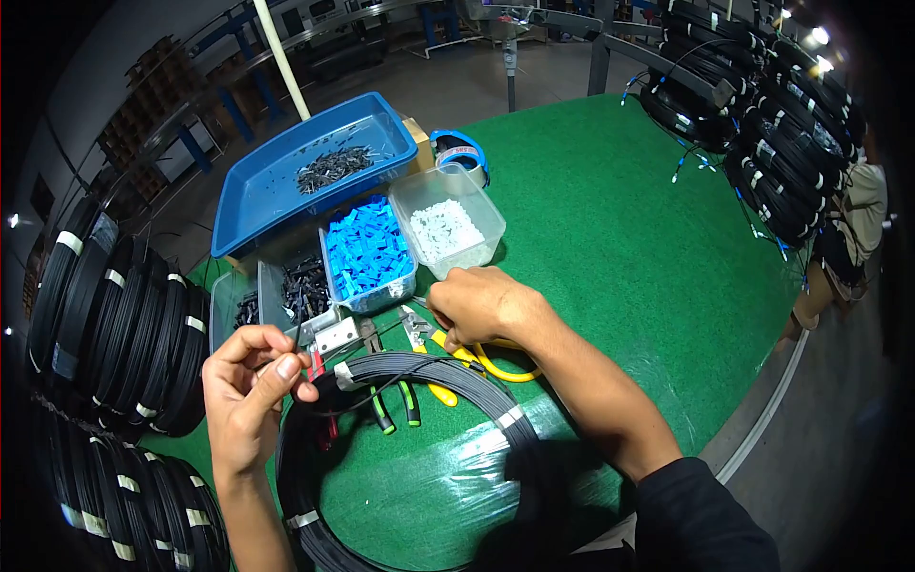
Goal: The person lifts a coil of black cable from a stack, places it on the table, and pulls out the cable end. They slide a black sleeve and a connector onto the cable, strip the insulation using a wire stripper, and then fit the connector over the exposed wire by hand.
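My left hand (250,396) pinches the end of a thin black cable between thumb and fingers, above the near-left part of the table. That cable leads to a large black cable coil (429,365), bound with white tape, lying in front of me. My right hand (491,307) is curled down beyond the coil, its fingertips at the handle of yellow-handled pliers (416,327); the palm side is hidden. Beside them lie pliers with black-and-green handles (410,402) and a red-handled tool (315,363). A small metal block (336,336) sits near the bins.
Clear bins hold blue connector pieces (365,246), white pieces (445,232) and black pieces (305,291). Behind them stands a blue tray (229,214) with small dark parts. A blue-and-white roll (460,153) is alongside. More coils (129,329) hang left and right of the green table (610,229).
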`<state>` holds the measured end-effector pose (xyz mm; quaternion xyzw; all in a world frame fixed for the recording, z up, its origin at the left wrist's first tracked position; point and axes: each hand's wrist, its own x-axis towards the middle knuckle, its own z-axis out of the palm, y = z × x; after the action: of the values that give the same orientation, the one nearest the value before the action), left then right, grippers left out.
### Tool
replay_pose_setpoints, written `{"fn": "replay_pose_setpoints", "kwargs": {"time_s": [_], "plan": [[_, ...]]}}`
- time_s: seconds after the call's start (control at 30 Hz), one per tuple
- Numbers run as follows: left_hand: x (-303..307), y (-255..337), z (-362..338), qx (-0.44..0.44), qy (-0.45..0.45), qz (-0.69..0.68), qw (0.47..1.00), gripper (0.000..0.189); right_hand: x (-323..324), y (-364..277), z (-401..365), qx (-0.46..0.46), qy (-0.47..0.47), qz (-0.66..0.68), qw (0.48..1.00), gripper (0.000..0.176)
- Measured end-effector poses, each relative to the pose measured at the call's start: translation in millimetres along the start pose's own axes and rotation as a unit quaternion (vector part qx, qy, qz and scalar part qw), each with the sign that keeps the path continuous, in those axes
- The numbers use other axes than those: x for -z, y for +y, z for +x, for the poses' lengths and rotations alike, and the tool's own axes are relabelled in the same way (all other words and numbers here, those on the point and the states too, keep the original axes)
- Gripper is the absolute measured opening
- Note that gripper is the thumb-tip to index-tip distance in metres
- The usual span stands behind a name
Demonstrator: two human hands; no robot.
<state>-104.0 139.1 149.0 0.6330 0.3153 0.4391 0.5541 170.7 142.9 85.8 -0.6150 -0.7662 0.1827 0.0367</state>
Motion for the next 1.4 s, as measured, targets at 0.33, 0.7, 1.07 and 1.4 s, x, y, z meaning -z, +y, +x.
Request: {"fn": "replay_pose_setpoints", "kwargs": {"time_s": [0.33, 0.7, 1.07, 1.4], "plan": [[1, -2, 11, 0.022, -0.032, 0.034, 0.999, 0.020, -8, -5, 7, 0.007, -0.019, -0.001, 1.000, 0.035], [6, -1, 4, 0.011, -0.039, 0.007, 0.999, 0.022, -1, -1, 4, -0.008, 0.015, 0.072, 0.997, 0.029], [11, -6, -6, -0.008, -0.059, -0.034, 0.998, 0.016, 1, 2, 6, -0.023, -0.042, 0.157, 0.986, 0.028], [1, -3, -9, -0.064, -0.039, -0.049, 0.996, 0.018, -7, -2, 10, -0.016, -0.031, 0.221, 0.975, 0.028]]}}
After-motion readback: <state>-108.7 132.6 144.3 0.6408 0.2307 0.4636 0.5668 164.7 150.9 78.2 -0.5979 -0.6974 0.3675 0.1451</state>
